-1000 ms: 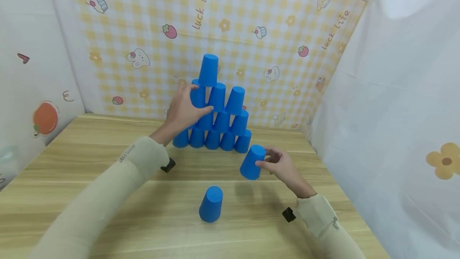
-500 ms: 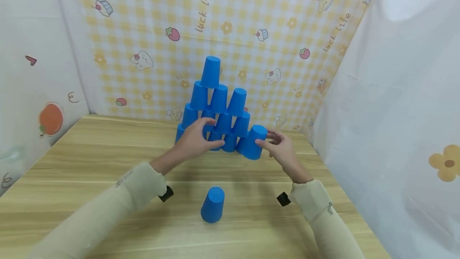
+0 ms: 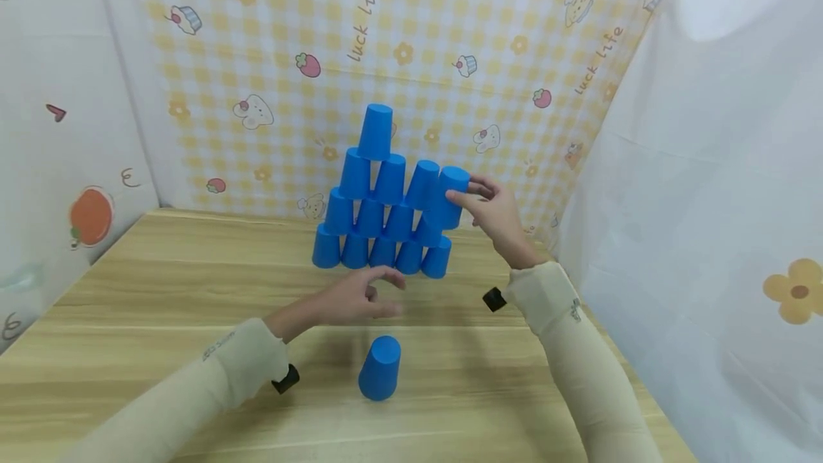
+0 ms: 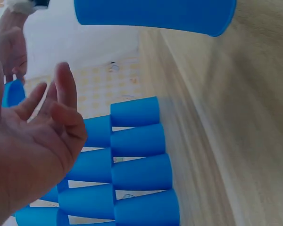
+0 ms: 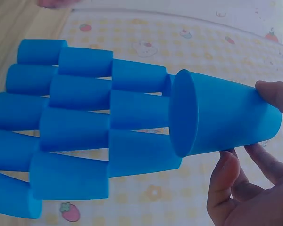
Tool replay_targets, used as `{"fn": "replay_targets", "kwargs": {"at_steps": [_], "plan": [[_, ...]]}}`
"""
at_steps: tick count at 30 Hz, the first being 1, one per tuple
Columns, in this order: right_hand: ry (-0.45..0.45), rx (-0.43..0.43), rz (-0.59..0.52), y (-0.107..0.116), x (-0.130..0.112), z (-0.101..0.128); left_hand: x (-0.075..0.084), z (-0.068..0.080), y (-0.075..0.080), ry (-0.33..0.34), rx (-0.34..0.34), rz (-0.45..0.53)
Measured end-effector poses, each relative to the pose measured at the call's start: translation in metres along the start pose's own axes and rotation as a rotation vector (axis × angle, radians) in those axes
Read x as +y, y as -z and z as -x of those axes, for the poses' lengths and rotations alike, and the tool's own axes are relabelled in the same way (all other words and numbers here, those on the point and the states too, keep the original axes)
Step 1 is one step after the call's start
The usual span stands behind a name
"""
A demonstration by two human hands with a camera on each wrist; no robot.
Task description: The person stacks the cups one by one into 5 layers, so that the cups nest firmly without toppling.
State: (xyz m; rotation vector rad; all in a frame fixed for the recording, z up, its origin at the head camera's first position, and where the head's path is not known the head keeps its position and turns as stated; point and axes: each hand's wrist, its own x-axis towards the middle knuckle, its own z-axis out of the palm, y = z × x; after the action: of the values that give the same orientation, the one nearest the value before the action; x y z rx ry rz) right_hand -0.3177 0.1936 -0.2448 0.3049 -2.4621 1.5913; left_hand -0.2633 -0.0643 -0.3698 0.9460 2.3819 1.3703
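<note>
My right hand (image 3: pixel 498 216) pinches an upside-down blue cup (image 5: pixel 231 113) near its base, between thumb and fingers. In the head view that cup overlaps the right side of a pyramid of blue cups (image 3: pixel 369 218). The pyramid has several rows, with a single cup (image 3: pixel 376 132) on top at the left. My left hand (image 3: pixel 360 296) is in front of the pyramid, fingers loosely bent and holding nothing. Just below it, one more blue cup (image 3: pixel 379 369) stands upside down on the table; its rim side looms at the top of the left wrist view.
The wooden table (image 3: pixel 212 291) runs back to a yellow checked cloth (image 3: pixel 270 56) behind the pyramid. White sheets (image 3: pixel 707 198) hang at both sides. A small black piece (image 3: pixel 494 299) shows at each cuff.
My right hand has raised its cup from low over the table to the pyramid's upper right. My left hand has come down from the upper left of the pyramid toward the lone cup.
</note>
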Motion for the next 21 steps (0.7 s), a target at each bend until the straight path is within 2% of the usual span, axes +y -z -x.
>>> {"fn": "replay_targets", "kwargs": {"at_steps": [4,9,12,16,21], "plan": [[0.003,0.017,-0.025,-0.007,-0.016,-0.018,-0.006,0.004,-0.004,-0.018,-0.138,0.004],[0.024,0.038,-0.059,-0.018,-0.028,-0.041,-0.011,0.010,-0.007,-0.037,-0.272,-0.003],[0.038,0.060,-0.049,-0.024,-0.032,-0.053,-0.013,0.012,-0.007,-0.053,-0.349,0.026],[0.054,0.082,-0.032,-0.030,-0.037,-0.068,-0.016,0.014,-0.007,-0.054,-0.398,0.047],[0.057,0.085,-0.020,-0.039,-0.039,-0.084,-0.020,0.020,-0.011,0.001,-0.394,0.004]]}}
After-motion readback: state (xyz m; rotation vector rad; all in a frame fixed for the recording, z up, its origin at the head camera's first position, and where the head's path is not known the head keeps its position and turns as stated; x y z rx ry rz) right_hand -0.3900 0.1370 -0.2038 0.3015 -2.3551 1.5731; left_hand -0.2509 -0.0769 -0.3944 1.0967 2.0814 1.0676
